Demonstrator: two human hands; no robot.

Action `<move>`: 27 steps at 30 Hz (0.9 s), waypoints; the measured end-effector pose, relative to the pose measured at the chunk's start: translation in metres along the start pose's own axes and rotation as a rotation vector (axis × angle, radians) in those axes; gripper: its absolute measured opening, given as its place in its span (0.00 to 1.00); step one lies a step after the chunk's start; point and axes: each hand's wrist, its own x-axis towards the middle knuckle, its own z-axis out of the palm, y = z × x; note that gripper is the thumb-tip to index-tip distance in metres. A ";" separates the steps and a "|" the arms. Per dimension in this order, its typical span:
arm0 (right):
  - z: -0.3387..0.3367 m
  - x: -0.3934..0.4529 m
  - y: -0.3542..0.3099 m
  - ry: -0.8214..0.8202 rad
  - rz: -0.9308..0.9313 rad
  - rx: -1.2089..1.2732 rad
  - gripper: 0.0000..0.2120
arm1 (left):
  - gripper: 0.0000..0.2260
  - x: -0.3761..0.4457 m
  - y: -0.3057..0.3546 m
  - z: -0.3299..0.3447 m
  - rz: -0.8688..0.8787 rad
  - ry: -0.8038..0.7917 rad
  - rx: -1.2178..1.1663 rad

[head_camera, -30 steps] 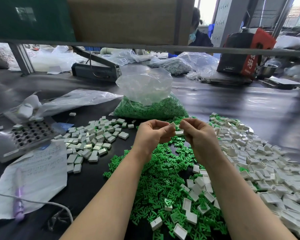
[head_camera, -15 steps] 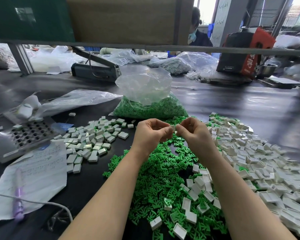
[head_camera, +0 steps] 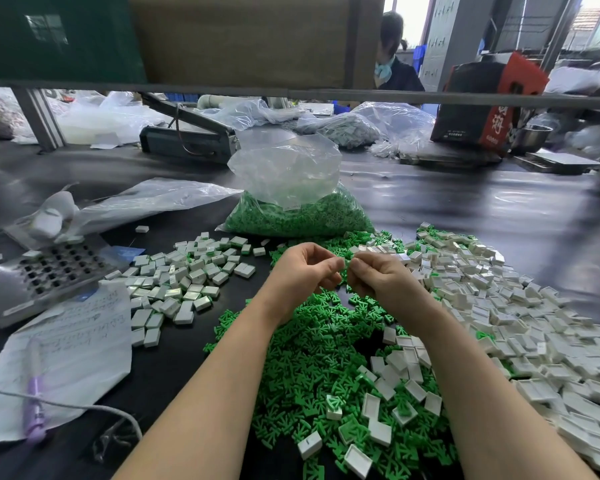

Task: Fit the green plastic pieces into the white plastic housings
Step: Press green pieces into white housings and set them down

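My left hand and my right hand meet fingertip to fingertip above the table. Together they pinch one small white housing with a hint of green in it, mostly hidden by my fingers. Below my hands lies a heap of loose green pieces. A big heap of white housings spreads to the right, open sides up. On the left lies a smaller group of housings with green showing. A clear bag of green pieces stands behind my hands.
At the left are a perforated metal fixture, a handwritten paper, a purple pen and a grey cable. A flat plastic bag lies behind them. A shelf bar crosses above. A person sits at the back.
My right hand has drawn a little left toward my left hand. The white housing that showed between my fingertips is now mostly covered by them.
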 end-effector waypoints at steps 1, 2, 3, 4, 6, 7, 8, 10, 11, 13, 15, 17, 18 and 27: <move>0.001 0.000 0.000 -0.003 -0.005 -0.014 0.14 | 0.06 0.000 0.000 -0.001 -0.007 -0.032 0.033; 0.002 0.000 0.000 -0.001 -0.010 -0.022 0.14 | 0.06 0.000 0.000 -0.001 -0.010 -0.059 0.052; 0.002 -0.001 0.000 0.005 -0.014 -0.021 0.14 | 0.07 -0.001 0.000 -0.002 -0.008 -0.078 0.067; 0.002 -0.001 0.000 0.012 -0.020 -0.013 0.14 | 0.09 -0.001 0.000 -0.004 -0.004 -0.095 0.083; 0.002 -0.002 -0.001 0.011 -0.030 -0.010 0.14 | 0.11 -0.002 0.001 -0.006 -0.003 -0.134 0.100; 0.002 -0.002 -0.001 0.001 -0.030 -0.016 0.14 | 0.12 -0.003 0.000 -0.006 -0.004 -0.154 0.095; 0.002 -0.003 -0.001 -0.012 -0.028 -0.021 0.14 | 0.12 -0.003 0.000 -0.006 0.000 -0.169 0.087; 0.002 -0.004 -0.002 -0.032 -0.022 -0.026 0.14 | 0.12 -0.004 -0.001 -0.006 0.016 -0.183 0.082; 0.002 -0.004 -0.002 -0.042 -0.016 -0.028 0.14 | 0.12 -0.004 -0.001 -0.007 0.026 -0.185 0.087; 0.002 -0.004 -0.002 -0.072 -0.003 -0.042 0.15 | 0.12 -0.005 0.000 -0.007 0.041 -0.191 0.100; 0.002 -0.004 -0.002 -0.101 0.000 -0.060 0.16 | 0.13 -0.005 0.000 -0.007 0.051 -0.200 0.112; 0.001 -0.004 -0.002 -0.117 0.002 -0.076 0.16 | 0.13 -0.005 0.000 -0.007 0.060 -0.211 0.127; 0.001 -0.005 -0.002 -0.124 0.005 -0.079 0.16 | 0.12 -0.006 0.000 -0.008 0.063 -0.218 0.137; 0.001 -0.005 -0.001 -0.126 -0.001 -0.159 0.17 | 0.12 -0.005 -0.003 -0.005 0.090 -0.204 0.218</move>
